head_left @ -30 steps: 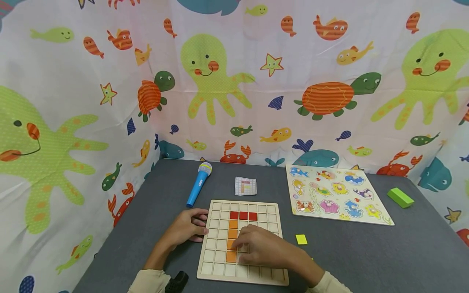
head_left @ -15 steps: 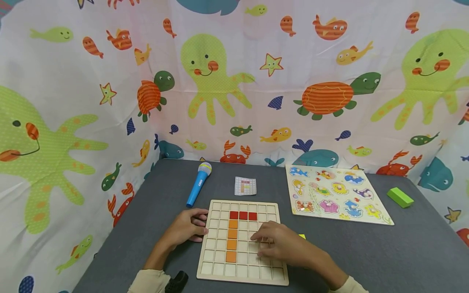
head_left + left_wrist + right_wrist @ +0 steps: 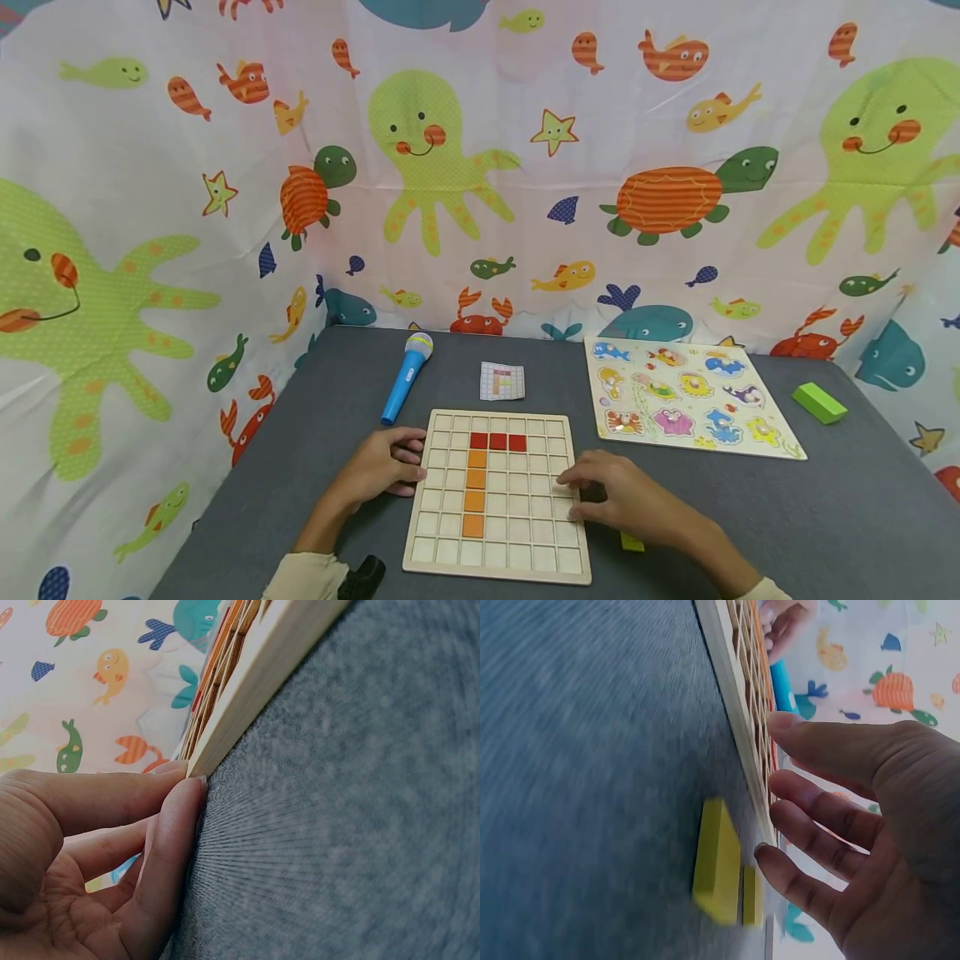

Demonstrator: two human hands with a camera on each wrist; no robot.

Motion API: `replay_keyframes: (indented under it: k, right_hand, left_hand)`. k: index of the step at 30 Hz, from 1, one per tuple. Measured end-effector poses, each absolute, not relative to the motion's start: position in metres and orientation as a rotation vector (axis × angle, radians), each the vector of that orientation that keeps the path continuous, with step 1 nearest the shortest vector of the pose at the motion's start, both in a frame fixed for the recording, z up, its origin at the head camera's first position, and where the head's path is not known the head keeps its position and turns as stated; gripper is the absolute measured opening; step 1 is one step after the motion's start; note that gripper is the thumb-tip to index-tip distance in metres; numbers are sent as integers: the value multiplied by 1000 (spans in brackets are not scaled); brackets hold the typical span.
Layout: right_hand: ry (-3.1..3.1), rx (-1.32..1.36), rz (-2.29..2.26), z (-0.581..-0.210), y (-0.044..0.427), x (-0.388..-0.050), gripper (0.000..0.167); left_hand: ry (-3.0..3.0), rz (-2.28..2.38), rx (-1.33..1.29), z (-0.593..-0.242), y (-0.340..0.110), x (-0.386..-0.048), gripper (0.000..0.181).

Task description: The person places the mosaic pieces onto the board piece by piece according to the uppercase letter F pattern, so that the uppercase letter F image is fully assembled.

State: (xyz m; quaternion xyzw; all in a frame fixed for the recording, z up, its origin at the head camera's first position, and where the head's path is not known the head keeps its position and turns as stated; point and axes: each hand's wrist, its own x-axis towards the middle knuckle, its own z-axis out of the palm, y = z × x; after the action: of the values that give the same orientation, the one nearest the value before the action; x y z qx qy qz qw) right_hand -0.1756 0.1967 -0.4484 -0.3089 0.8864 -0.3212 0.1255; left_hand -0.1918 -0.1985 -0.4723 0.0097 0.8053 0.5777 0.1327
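A wooden grid board lies on the table. A row of red tiles sits in it, with a column of orange tiles below the row's left end. My left hand holds the board's left edge, thumb and finger pinching it in the left wrist view. My right hand hovers over the right edge, fingers spread apart with nothing between them. Just beneath it lies a yellow block; the right wrist view shows a nearer yellow block and another yellow block behind.
Behind the board lies a small printed grid card. A blue toy microphone is at back left. A sea-animal puzzle board and a green block lie at right. A patterned cloth hangs behind the table.
My right hand has moved right, away from the orange column, to the board's right edge beside the yellow blocks. My left hand stays where it was.
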Motion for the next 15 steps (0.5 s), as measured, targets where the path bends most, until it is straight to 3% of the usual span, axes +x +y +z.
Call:
replay_keyframes:
  k: [15]
  right_hand:
    - [2687,-794,-874,-446,236,-176,34]
  left_hand:
    - [2333,1673,25,-472,-199,-192,62]
